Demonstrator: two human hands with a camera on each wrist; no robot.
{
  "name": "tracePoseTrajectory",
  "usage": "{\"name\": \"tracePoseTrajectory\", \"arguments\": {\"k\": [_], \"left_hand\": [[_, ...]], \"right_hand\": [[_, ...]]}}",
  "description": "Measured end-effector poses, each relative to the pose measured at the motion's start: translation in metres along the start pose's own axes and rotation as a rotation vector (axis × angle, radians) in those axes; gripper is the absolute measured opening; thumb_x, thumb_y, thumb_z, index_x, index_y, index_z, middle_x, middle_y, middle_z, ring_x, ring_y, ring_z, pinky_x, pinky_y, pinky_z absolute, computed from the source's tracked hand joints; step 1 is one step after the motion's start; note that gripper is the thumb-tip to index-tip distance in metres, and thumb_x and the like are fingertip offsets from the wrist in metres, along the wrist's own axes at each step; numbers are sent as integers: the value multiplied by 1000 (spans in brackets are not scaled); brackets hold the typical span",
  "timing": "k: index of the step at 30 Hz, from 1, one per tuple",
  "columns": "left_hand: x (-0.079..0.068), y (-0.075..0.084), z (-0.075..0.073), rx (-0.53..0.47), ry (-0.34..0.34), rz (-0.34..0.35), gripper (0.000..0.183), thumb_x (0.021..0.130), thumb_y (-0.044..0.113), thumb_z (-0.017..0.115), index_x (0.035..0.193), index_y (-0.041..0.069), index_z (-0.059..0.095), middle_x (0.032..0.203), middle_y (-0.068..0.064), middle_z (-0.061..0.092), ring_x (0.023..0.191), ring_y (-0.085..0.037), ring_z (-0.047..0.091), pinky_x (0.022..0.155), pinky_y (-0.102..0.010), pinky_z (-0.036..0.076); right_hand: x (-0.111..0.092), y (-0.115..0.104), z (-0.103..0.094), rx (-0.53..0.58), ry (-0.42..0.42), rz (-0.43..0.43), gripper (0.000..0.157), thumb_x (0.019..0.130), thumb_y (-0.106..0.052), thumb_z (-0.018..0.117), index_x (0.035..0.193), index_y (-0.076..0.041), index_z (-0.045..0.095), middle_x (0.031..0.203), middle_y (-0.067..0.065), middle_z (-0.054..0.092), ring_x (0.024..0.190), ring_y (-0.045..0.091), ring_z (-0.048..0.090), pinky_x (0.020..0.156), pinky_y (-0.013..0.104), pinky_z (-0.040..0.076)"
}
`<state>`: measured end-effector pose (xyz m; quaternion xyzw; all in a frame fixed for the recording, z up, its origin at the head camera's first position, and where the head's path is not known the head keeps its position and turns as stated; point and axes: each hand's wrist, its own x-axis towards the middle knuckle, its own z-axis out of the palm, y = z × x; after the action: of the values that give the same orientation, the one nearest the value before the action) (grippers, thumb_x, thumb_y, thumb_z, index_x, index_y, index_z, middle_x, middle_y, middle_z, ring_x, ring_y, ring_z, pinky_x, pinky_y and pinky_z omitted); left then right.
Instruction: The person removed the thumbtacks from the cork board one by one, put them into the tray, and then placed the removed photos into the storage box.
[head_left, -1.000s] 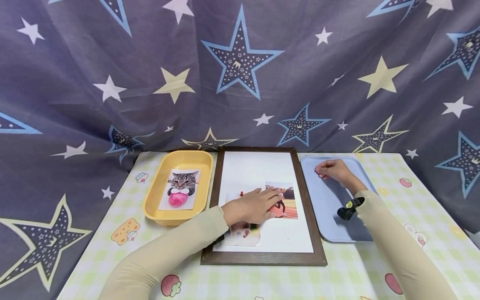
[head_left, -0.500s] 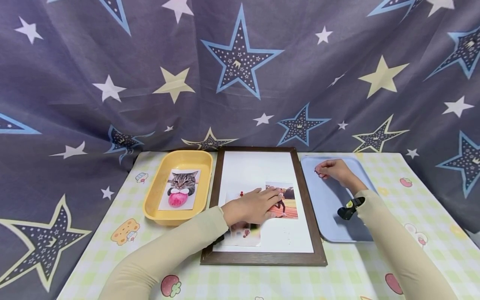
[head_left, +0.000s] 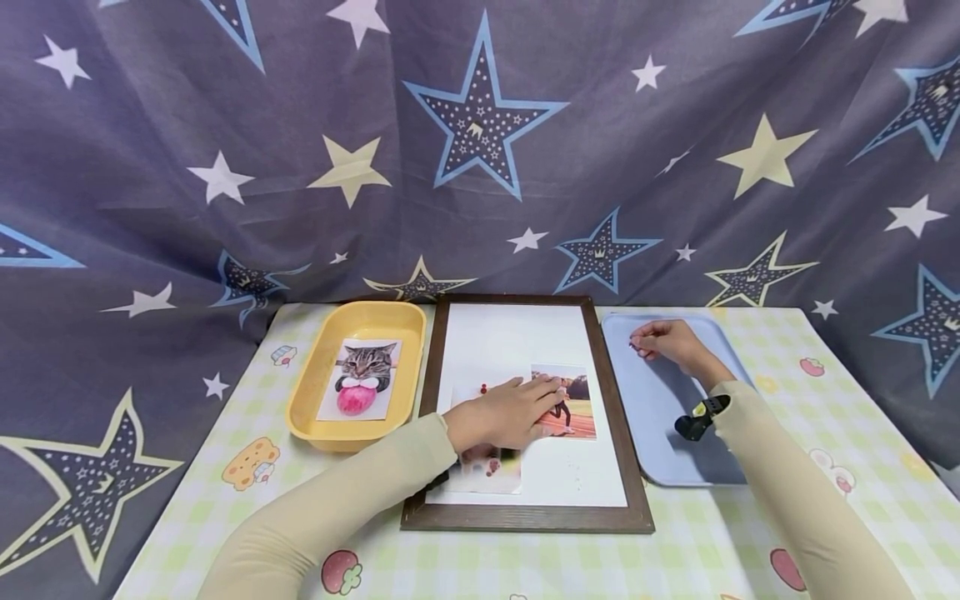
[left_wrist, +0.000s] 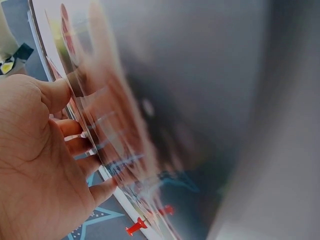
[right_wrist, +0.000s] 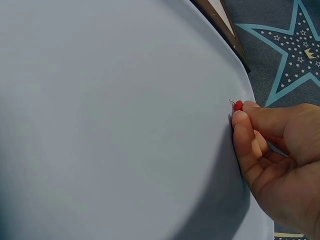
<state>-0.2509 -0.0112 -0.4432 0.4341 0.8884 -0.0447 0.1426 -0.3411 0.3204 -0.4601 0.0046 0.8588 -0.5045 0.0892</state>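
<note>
My left hand (head_left: 501, 414) lies across the framed white board (head_left: 498, 333), with its fingertips on the left part of a photo of a runner (head_left: 577, 408). Under its wrist sits a second photo (head_left: 501, 479), partly hidden by the hand and sleeve. A red push pin (left_wrist: 135, 227) sticks in the board beyond that photo's far edge. My right hand (head_left: 672, 343) is over the blue tray (head_left: 678, 450), pinching another red push pin (right_wrist: 238, 105) between thumb and fingers. That pin's metal point shows beyond the fingertips.
To the left stands a yellow tray (head_left: 300, 408) with a cat photo (head_left: 360, 379) in it. The board's brown frame (head_left: 525, 518) lies between the two trays. Behind the table hangs a star-patterned curtain (head_left: 480, 233).
</note>
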Motion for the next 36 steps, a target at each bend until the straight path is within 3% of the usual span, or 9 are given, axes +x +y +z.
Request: {"name": "tracePoseTrajectory", "arguments": {"k": [7,15,21,27,36], "left_hand": [[0,1,0,-8,2,3,62,111,42,32,165,18,14,173,-2,9,160,-20,10,129,-43,20],[-1,1,-1,8,1,0,62,111,42,32,165,19,15,173,-2,10,160,-20,10,129,-43,20],[0,1,0,7,0,-6,62,111,43,32,165,19,15,173,-1,11,160,-20,10,129,-43,20],[0,-1,2,13,4,-6,62,111,43,32,165,19,15,173,-1,11,160,-20,10,129,-43,20],[2,-1,2,6,-4,-3,63,110,43,33,165,18,15,173,-1,10,160,-19,10,129,-42,20]], "right_hand": [[-2,0,-1,0,-4,-17,37,100,-5,63,126,20,58,85,-3,73,69,1,64,67,18,58],[-3,-3,2,-73,26,-55,36,98,-9,67,123,16,62,83,1,72,67,4,63,64,21,56],[-5,-8,8,-21,57,-62,35,100,-9,64,121,18,61,85,8,72,66,6,65,63,23,58],[-13,-29,17,28,47,-135,39,102,-13,61,124,20,59,84,10,73,65,6,65,62,25,59],[-32,-73,40,-86,-31,-294,29,101,-11,62,118,13,66,91,21,69,70,11,64,66,27,58]]}}
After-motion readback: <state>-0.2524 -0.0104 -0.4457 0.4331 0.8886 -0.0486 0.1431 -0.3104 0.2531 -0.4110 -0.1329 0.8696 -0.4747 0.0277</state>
